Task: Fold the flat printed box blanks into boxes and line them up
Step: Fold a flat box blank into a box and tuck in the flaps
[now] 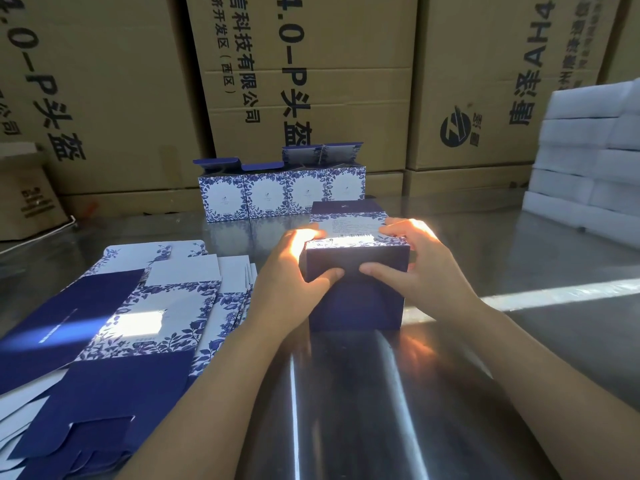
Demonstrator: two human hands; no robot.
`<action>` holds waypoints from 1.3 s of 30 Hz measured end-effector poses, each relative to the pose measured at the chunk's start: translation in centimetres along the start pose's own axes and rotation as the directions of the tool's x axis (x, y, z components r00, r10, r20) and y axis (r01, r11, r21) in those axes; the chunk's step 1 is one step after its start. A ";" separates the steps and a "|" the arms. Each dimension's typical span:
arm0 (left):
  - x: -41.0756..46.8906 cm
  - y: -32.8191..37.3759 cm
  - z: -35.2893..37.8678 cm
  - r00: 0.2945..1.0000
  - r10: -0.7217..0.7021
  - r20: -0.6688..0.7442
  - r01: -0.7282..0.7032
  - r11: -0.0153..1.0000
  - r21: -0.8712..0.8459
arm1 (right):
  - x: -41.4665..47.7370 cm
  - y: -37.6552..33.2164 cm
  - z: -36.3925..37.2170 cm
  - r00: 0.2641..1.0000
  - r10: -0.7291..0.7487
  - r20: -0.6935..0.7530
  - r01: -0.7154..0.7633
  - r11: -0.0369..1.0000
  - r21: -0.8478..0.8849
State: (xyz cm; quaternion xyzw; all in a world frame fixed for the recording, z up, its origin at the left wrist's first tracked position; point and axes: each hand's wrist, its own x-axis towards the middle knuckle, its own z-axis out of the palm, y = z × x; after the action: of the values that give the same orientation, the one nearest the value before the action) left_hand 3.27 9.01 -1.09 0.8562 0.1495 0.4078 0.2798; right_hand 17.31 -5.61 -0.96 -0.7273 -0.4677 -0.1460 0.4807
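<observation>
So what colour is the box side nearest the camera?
Solid navy blue on the box, clearest in the head view.

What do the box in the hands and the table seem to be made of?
Box: probably printed paperboard, matte navy; its edges are sharply creased, like the thin flat blanks. Table: seemingly polished metal, perhaps stainless steel; it reflects the lined-up boxes.

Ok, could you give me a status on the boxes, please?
Left hand and right hand gripping one box. Four folded boxes lined up behind. Flat blanks at left; nothing blocking.
</observation>
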 end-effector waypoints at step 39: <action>0.3 2.0 -0.5 0.933 -0.338 0.124 0.350 0.771 -0.532 | 0.0 -1.3 -0.3 0.918 0.310 0.249 -0.397 0.727 0.560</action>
State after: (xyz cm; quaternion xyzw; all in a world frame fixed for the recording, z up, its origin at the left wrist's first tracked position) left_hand 3.10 7.77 0.56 0.7031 0.1781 0.3660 0.5831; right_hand 16.34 -5.72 -0.07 -0.6210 -0.3741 0.1549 0.6711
